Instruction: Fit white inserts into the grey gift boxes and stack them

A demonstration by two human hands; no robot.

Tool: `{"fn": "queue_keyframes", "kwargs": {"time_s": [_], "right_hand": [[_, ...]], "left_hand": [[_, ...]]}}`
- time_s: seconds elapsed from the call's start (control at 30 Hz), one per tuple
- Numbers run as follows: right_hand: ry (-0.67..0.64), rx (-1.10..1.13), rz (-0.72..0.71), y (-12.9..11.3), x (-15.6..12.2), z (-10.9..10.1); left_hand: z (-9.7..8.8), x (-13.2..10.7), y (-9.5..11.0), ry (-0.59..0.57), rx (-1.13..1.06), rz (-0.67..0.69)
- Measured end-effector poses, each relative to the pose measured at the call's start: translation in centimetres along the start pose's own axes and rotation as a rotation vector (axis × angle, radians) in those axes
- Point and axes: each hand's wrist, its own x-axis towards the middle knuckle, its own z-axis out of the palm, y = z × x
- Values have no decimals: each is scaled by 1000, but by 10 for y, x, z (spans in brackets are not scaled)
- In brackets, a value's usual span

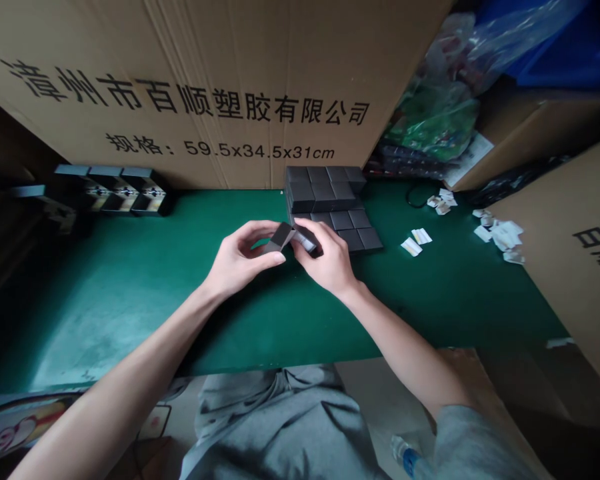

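Observation:
Above the middle of the green table (pixel 145 293), a small black hinged box (pixel 281 237) is held between my two hands, its lid partly raised. My left hand (pixel 245 257) grips one half between thumb and fingers. On the other half, where a pale lining shows, my right hand (pixel 327 257) is closed, fingers over the top edge. What lies inside the box cannot be made out. Just beyond my right hand stands a stack of shut black boxes (pixel 325 190). At the far left, several opened black boxes (pixel 125 190) with pale insides sit in a row.
A large printed carton (pixel 220 53) walls off the back of the table. Small white-and-yellow cards (pixel 413 245) and crumpled white pieces (pixel 505 237) lie to the right. Plastic bags (pixel 435 113) fill the back right corner, and another carton (pixel 575 267) stands at the right edge.

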Motion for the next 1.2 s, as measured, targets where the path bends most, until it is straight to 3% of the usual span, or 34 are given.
{"fn": "queue_keyframes", "kwargs": {"time_s": [0.4, 0.87, 1.2], "right_hand": [[18, -8, -32, 1, -1, 2], [38, -140, 42, 0, 2, 0], [34, -61, 3, 6, -1, -1]], "left_hand": [[2, -1, 1, -12, -26, -4], [-1, 0, 1, -16, -23, -7], [5, -3, 2, -155, -38, -45]]}}
